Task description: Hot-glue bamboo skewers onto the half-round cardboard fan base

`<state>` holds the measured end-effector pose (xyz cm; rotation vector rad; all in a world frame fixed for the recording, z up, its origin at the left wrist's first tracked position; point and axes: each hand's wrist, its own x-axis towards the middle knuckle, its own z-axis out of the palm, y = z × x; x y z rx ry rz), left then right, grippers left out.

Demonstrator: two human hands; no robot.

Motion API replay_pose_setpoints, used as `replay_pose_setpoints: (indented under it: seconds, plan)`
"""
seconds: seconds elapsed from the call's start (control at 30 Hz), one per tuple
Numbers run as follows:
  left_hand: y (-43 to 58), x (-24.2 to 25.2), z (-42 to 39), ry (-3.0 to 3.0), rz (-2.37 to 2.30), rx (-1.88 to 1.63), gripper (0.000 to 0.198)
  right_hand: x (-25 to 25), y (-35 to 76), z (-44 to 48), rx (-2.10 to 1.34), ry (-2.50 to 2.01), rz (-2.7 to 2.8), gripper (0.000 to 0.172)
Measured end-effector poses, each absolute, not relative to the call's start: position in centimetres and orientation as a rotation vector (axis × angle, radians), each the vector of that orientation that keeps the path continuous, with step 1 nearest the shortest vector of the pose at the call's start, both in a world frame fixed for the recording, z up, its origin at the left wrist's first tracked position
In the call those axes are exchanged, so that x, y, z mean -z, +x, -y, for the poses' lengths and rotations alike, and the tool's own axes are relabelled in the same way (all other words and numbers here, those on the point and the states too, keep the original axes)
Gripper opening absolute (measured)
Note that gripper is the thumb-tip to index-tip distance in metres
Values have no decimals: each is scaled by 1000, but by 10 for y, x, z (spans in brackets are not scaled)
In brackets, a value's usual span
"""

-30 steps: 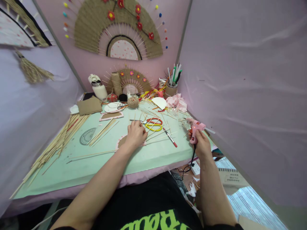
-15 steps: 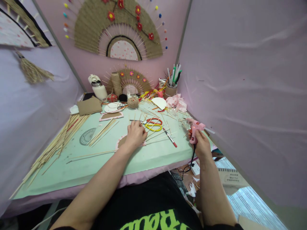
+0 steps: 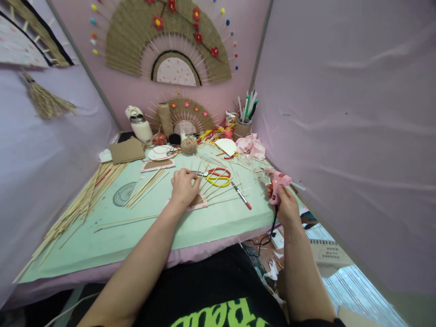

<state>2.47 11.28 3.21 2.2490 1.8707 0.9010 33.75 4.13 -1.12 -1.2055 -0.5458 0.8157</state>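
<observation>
My left hand (image 3: 184, 186) is over a cardboard half-round (image 3: 196, 201) with a pink patterned edge, from which thin bamboo sticks (image 3: 218, 190) fan out. Its fingers are bent together at one of the sticks near the middle of the fan; the hand covers part of the cardboard. In my right hand (image 3: 287, 206) is a pink hot glue gun (image 3: 278, 185), held upright by its handle over the table's right edge, nozzle to the left. Just beyond the fan lie scissors (image 3: 218, 177) with red and yellow handles. A red-capped marker (image 3: 242, 197) rests between the hands.
Long bamboo sticks (image 3: 76, 209) are heaped at the left, beside a protractor (image 3: 124, 194). Twine balls, a white bottle (image 3: 141, 129) and a pot of glue sticks (image 3: 242, 129) stand at the back. The glue gun's black cord (image 3: 272, 227) hangs toward a power strip (image 3: 277, 238).
My left hand has shifted a little left and turned, uncovering more of the cardboard's right part. My right hand and the glue gun have stayed in place.
</observation>
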Motion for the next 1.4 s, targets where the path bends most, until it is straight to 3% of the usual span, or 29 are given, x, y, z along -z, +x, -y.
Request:
replay_pose_setpoints:
  seconds: [0.3,0.53,1.4]
  plan:
    - [7,-35,-111,2222,-1708,-790,14,9,335,-41,-804,-1203,547,54]
    - [17,-32,-106,2387,-1610,-626,17,10,337,-41,-807,-1209,591,52]
    - [24,-27,-106,2481,-1596,-568,20,13,338,-41,-815,-1207,615,48]
